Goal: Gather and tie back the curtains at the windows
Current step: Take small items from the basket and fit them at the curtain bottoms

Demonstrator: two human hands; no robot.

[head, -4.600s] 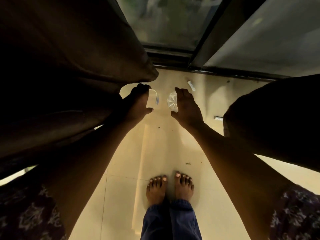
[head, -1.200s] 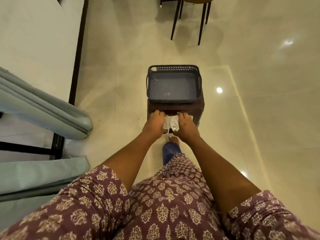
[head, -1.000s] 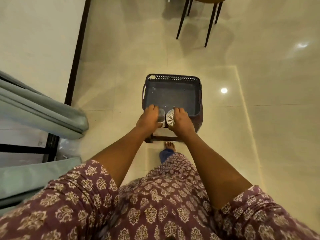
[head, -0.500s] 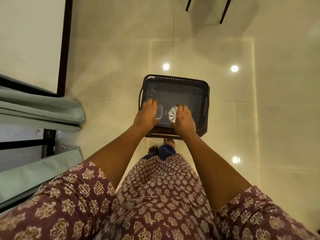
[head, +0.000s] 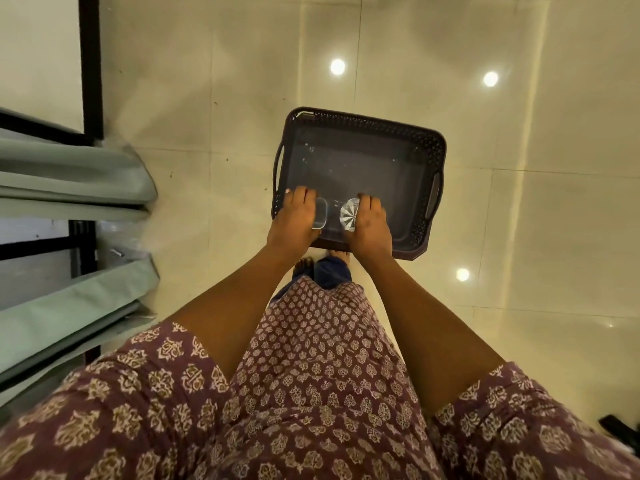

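Glossy cream floor tiles (head: pixel 519 237) fill my view, ceiling lights mirrored in them.

Far left: pale green curtains (head: pixel 69 174) — two bundles of folds beside a dark window frame (head: pixel 90 64), well apart from both hands. I cannot tell from here whether either bundle is tied. Their folds run roughly left to right across my picture.

Centre: dark plastic basket (head: pixel 363 123), lattice rim, a handle slot on each short side, on something dark that only shows at its near edge.

Left hand (head: pixel 298 216) — over the near left part of the basket, fingers curled on a small clear rectangular piece (head: pixel 320 213). Held, not dropped.

Right hand (head: pixel 369 220) — just beside it, closed on a faceted clear round piece (head: pixel 349 214). I take the pair for a curtain tieback, though I cannot confirm that.

Judgement: both hands sit low in the basket, so I read this as setting the pieces down or picking them up. The curtains lie to my left, nearer the left hand; any gathering means turning that way first.
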